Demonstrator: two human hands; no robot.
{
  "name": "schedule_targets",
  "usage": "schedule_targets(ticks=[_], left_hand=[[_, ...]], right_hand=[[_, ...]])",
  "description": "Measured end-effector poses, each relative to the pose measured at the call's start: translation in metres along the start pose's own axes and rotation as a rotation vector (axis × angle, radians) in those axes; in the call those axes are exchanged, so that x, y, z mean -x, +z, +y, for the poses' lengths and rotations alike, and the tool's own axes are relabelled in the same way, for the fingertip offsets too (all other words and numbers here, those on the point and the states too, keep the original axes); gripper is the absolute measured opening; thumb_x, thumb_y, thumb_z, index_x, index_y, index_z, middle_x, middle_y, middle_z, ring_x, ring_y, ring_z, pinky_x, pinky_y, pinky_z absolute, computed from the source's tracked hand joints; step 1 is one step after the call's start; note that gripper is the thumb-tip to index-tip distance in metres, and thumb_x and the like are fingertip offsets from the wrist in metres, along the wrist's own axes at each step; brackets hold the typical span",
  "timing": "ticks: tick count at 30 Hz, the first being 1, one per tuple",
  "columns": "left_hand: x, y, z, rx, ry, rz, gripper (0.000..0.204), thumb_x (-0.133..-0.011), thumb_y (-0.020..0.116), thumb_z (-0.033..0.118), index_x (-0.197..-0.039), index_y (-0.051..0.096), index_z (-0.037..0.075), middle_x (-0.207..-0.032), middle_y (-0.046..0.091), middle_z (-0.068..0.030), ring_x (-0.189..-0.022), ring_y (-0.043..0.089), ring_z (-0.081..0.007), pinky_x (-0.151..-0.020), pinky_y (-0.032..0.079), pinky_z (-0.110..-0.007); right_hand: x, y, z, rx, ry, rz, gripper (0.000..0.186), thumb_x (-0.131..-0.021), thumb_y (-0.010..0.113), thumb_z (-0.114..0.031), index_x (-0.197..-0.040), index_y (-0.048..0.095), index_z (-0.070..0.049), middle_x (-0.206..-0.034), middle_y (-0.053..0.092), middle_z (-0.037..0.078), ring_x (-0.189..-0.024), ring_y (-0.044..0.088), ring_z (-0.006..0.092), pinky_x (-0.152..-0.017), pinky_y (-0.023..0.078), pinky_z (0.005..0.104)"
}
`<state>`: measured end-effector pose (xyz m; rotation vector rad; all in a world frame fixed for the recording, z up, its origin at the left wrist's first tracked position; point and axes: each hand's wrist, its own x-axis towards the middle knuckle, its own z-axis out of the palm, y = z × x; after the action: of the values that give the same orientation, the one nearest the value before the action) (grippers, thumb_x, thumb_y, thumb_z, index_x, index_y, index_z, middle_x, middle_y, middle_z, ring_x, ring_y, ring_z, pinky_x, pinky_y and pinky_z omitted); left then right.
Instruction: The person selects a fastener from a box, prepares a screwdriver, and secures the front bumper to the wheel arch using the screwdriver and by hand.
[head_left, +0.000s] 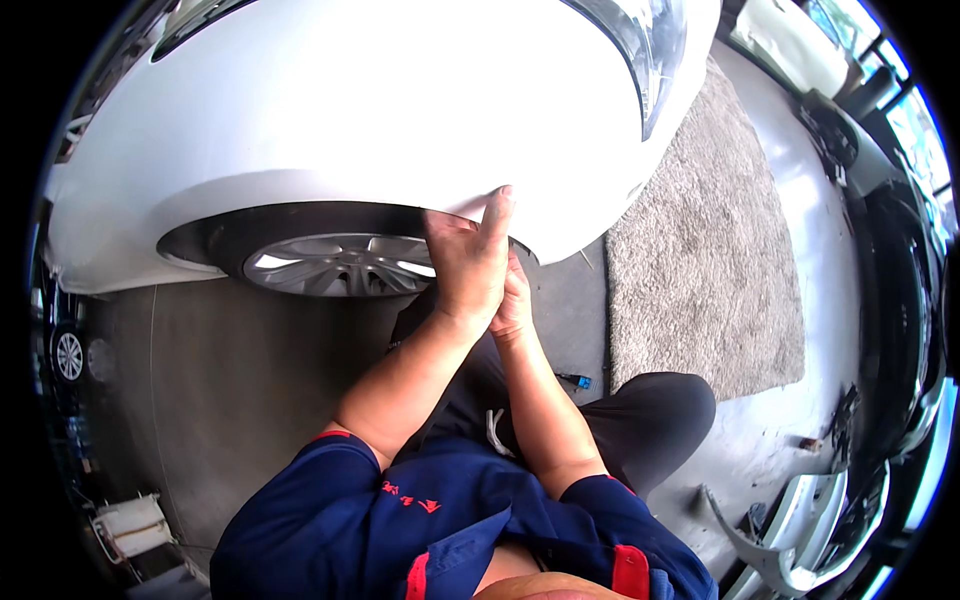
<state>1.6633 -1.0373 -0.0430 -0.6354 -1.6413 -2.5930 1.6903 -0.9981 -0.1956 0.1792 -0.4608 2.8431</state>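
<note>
The front corner of a white car (400,120) fills the upper part of the head view, with its wheel (340,265) set back under the arch. At the front end of the wheel arch edge (330,203), my left hand (468,265) is closed on the rim. Its thumb lies up against the outside of the white panel, and its other fingers go in under the edge, partly hidden. Just right of it and lower, my right hand (513,298) is closed, fingers bent upward below the panel. My left hand covers part of it, and what it holds is hidden.
A grey shaggy mat (700,250) lies on the floor to the right. Beside my bent knee (655,415) is a small blue-ended item (578,381). White car body parts (800,520) lie at the lower right. A dark car body (900,330) stands along the right edge.
</note>
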Motion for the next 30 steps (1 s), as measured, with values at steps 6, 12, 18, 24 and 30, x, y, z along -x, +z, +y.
schedule_targets(ticks=[6, 12, 18, 24, 30], left_hand=[[0.001, 0.013, 0.003, 0.029, 0.008, 0.145, 0.023, -0.087, 0.074, 0.01, -0.103, 0.063, -0.004, -0.098, 0.067, -0.007, -0.089, 0.06, -0.0129, -0.084, 0.047, -0.03], [0.001, 0.013, 0.002, -0.014, 0.001, 0.161, 0.032, -0.086, 0.075, 0.012, -0.111, 0.061, -0.002, -0.104, 0.064, -0.0073, -0.096, 0.058, -0.013, -0.089, 0.046, -0.03], [-0.001, 0.013, 0.005, -0.002, 0.0, 0.172, 0.035, -0.086, 0.076, 0.017, -0.112, 0.061, -0.002, -0.104, 0.064, -0.0071, -0.091, 0.058, -0.0115, -0.081, 0.047, -0.028], [0.0, 0.017, 0.005, -0.039, -0.005, 0.128, 0.034, -0.087, 0.075, 0.016, -0.112, 0.061, -0.001, -0.1, 0.064, -0.0048, -0.085, 0.059, -0.0099, -0.072, 0.05, -0.025], [0.003, 0.007, 0.008, 0.012, -0.074, 0.143, 0.03, -0.086, 0.076, 0.011, -0.111, 0.063, 0.0, -0.099, 0.066, -0.0039, -0.093, 0.06, -0.0111, -0.092, 0.044, -0.029]], right_hand=[[0.001, -0.012, -0.005, 0.0, 0.114, 0.052, 0.065, -0.096, 0.067, -0.029, -0.148, 0.036, -0.004, -0.144, 0.048, 0.013, -0.129, 0.051, 0.0265, -0.108, 0.044, 0.0404], [-0.003, -0.01, -0.008, -0.061, 0.291, 0.087, 0.058, -0.103, 0.051, -0.041, -0.144, 0.042, -0.002, -0.14, 0.053, 0.015, -0.124, 0.055, 0.0265, -0.105, 0.045, 0.0395], [-0.001, 0.03, -0.021, -0.265, 0.436, 0.184, 0.063, -0.098, 0.061, -0.038, -0.15, 0.033, -0.015, -0.127, 0.056, 0.008, -0.105, 0.06, 0.0218, -0.09, 0.052, 0.036], [-0.002, -0.014, -0.01, -0.244, 0.319, 0.071, 0.067, -0.096, 0.065, -0.037, -0.15, 0.034, -0.014, -0.13, 0.053, 0.008, -0.112, 0.056, 0.0224, -0.096, 0.049, 0.037], [0.001, 0.007, -0.007, -0.239, 0.296, 0.038, 0.052, -0.097, 0.064, -0.036, -0.138, 0.046, -0.01, -0.135, 0.052, 0.011, -0.126, 0.052, 0.0269, -0.106, 0.044, 0.042]])
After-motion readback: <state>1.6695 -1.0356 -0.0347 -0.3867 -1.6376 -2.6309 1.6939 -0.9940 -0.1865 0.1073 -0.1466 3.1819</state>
